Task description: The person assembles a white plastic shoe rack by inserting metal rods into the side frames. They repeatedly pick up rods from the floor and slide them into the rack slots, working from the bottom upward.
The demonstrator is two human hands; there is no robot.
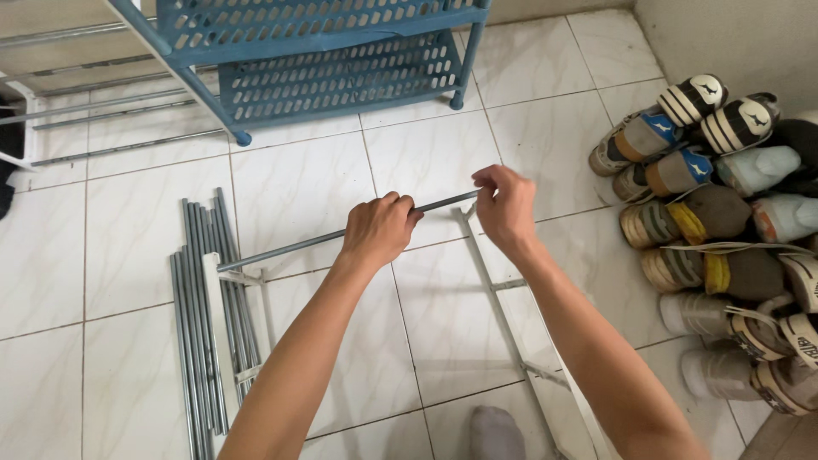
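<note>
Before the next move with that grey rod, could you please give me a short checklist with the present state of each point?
1. Left hand wrapped around the grey metal rod: ok.
2. Right hand pinching the rod's right end: ok.
3. Rod's left end meeting the left white side frame: appears to touch; seated or not, cannot tell.
4. Rod's right end seated in the right white side frame: cannot tell, fingers cover it.
5. Spare rods lying bundled on the tiled floor beside the left frame: ok.
6. Pile of shoes apart from the right frame: ok.
</note>
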